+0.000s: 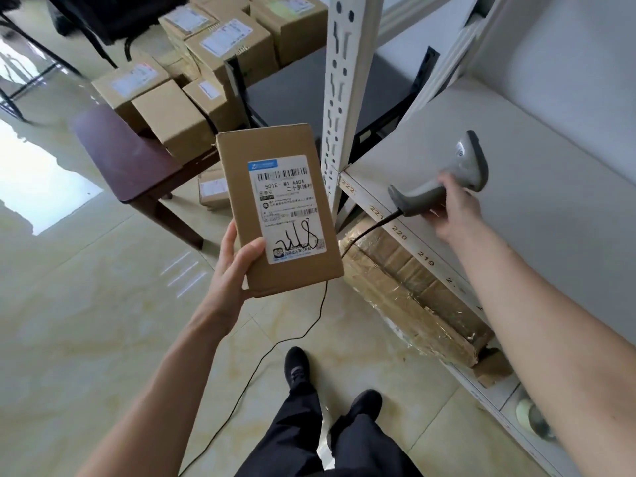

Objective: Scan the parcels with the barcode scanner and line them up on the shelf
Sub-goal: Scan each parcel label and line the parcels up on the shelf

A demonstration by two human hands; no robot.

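Parcel in hand: flat rectangular cardboard parcel [278, 208], matte brown, white printed label with barcodes and a black handwritten scrawl; held just left of the shelf post [340, 98], label facing up.
Left hand: left hand [237, 266] grips the parcel's lower left corner, thumb curled over the face, fingers beneath.
Scanner: grey plastic barcode scanner [444, 180], pistol-shaped with a curved head; lies on the smooth white shelf board [533, 187] right of the post; thin black cable [320, 301] trails off its handle down to the floor.
Right hand: right hand [451, 208] wraps its fingers around the scanner's handle.
Post: white perforated metal upright, slotted holes.
Other parcels: stacked cardboard boxes [192, 63], labelled, left of the post on a dark wooden bench [130, 160]; a tape-wrapped glossy brown bundle [413, 297] on the shelf level below the scanner.
Floor: glossy pale marbled tile [103, 304].
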